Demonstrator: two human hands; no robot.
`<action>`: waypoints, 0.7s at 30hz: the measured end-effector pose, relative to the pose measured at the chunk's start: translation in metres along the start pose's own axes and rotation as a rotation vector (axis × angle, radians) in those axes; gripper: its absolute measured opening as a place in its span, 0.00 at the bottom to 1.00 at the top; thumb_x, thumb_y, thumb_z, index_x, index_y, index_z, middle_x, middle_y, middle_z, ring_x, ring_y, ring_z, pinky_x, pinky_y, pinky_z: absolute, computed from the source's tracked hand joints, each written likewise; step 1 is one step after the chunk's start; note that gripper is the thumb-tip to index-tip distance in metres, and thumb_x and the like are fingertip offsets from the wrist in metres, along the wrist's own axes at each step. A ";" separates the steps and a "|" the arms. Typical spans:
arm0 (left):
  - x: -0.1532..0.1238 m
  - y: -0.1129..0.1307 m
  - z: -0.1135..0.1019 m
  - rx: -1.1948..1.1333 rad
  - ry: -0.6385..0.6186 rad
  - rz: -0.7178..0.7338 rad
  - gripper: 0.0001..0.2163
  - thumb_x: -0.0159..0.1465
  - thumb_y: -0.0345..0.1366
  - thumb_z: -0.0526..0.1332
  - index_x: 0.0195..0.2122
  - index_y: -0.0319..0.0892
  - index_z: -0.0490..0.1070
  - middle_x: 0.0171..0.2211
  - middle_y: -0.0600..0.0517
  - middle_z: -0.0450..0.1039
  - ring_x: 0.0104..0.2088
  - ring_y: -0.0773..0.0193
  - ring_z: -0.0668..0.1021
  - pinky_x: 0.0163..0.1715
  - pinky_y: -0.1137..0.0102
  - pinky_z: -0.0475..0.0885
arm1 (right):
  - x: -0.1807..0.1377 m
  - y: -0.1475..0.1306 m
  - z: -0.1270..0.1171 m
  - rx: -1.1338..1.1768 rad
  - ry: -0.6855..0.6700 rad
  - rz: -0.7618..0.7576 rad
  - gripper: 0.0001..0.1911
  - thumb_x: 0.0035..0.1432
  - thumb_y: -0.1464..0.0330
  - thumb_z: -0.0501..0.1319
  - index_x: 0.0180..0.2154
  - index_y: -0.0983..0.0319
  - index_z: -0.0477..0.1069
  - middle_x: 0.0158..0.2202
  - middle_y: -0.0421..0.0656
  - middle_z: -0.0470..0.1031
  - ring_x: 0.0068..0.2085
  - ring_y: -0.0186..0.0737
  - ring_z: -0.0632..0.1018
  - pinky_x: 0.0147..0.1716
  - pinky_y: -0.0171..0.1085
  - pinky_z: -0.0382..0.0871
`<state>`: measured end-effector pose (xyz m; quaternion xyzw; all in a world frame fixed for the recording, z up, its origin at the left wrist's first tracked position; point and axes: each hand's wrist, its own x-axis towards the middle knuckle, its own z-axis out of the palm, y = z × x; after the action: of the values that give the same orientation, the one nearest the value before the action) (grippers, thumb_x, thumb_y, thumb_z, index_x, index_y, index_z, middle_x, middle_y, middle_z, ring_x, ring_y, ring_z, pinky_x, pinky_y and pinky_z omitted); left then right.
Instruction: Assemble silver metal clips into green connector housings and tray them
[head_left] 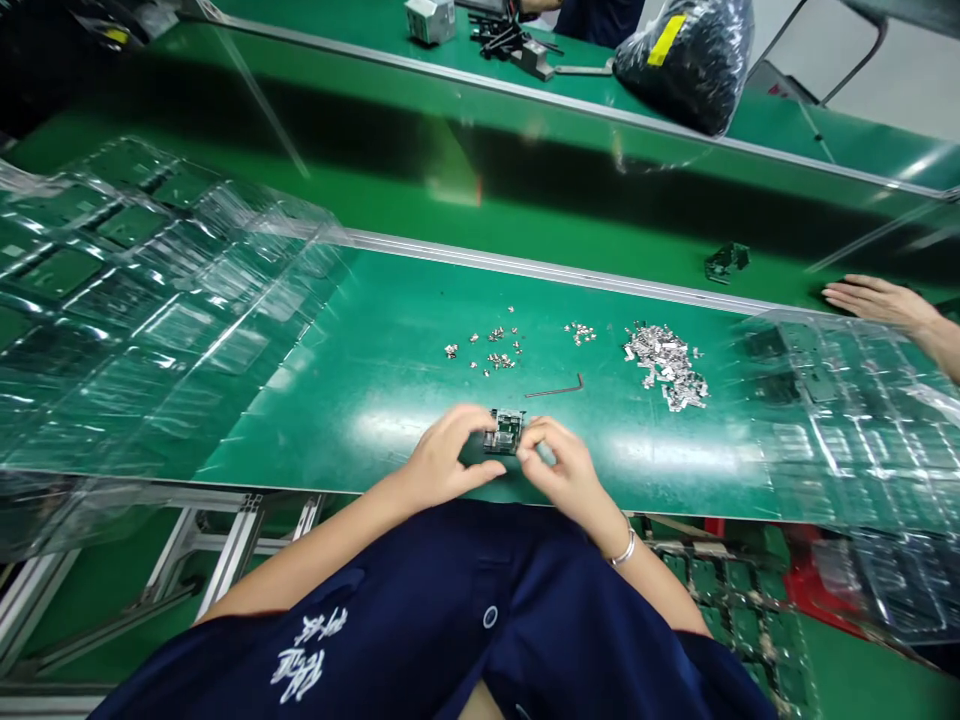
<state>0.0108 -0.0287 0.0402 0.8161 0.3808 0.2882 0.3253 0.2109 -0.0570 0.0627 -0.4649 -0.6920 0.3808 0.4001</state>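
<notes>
A small dark electronic part with a green circuit board point(505, 432) is in front of my body, low over the green worktop. My left hand point(448, 450) curves around its left side, fingers at the upper left corner and thumb along the lower edge. At the right edge, my right hand point(559, 462) has its thumb and forefinger pinched together against the part. Anything tiny between those fingertips is hidden. Just beyond lies an L-shaped hex key point(555, 387). Small metal pieces point(501, 360) are scattered behind it, and a larger heap of silvery metal pieces point(666, 362) lies to the right.
Clear plastic trays point(150, 270) are stacked at the left, with more trays point(832, 410) at the right. A metal rail point(525, 270) borders the back belt, which carries another dark part point(726, 262). A co-worker's hand point(877, 300) rests at the far right.
</notes>
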 end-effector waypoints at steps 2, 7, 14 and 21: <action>0.005 -0.006 0.008 0.047 -0.005 -0.129 0.33 0.51 0.42 0.68 0.56 0.41 0.59 0.55 0.41 0.65 0.58 0.47 0.66 0.56 0.53 0.64 | 0.005 0.011 -0.003 -0.039 0.118 0.021 0.06 0.60 0.70 0.55 0.30 0.59 0.65 0.28 0.40 0.68 0.32 0.38 0.70 0.35 0.38 0.65; 0.013 -0.010 0.025 -0.055 -0.046 -0.236 0.26 0.57 0.33 0.61 0.56 0.43 0.57 0.51 0.44 0.66 0.53 0.53 0.70 0.53 0.55 0.67 | 0.011 0.031 -0.002 -0.229 0.124 -0.062 0.05 0.60 0.70 0.55 0.30 0.57 0.65 0.32 0.41 0.70 0.37 0.41 0.73 0.50 0.48 0.62; 0.012 0.002 0.022 -0.070 -0.028 -0.133 0.24 0.57 0.31 0.58 0.56 0.41 0.57 0.48 0.44 0.66 0.50 0.56 0.71 0.50 0.60 0.69 | 0.009 0.028 0.012 -0.305 0.102 -0.148 0.04 0.60 0.71 0.55 0.33 0.57 0.66 0.39 0.43 0.71 0.44 0.42 0.72 0.58 0.54 0.53; 0.011 0.006 0.018 -0.066 -0.021 -0.144 0.20 0.55 0.29 0.58 0.49 0.43 0.59 0.45 0.47 0.68 0.47 0.57 0.73 0.47 0.61 0.70 | 0.011 0.026 0.012 -0.335 0.062 -0.128 0.04 0.61 0.71 0.54 0.34 0.57 0.65 0.38 0.42 0.71 0.43 0.41 0.72 0.59 0.53 0.51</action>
<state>0.0321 -0.0287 0.0354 0.7784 0.4256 0.2679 0.3758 0.2065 -0.0414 0.0364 -0.4916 -0.7613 0.2193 0.3614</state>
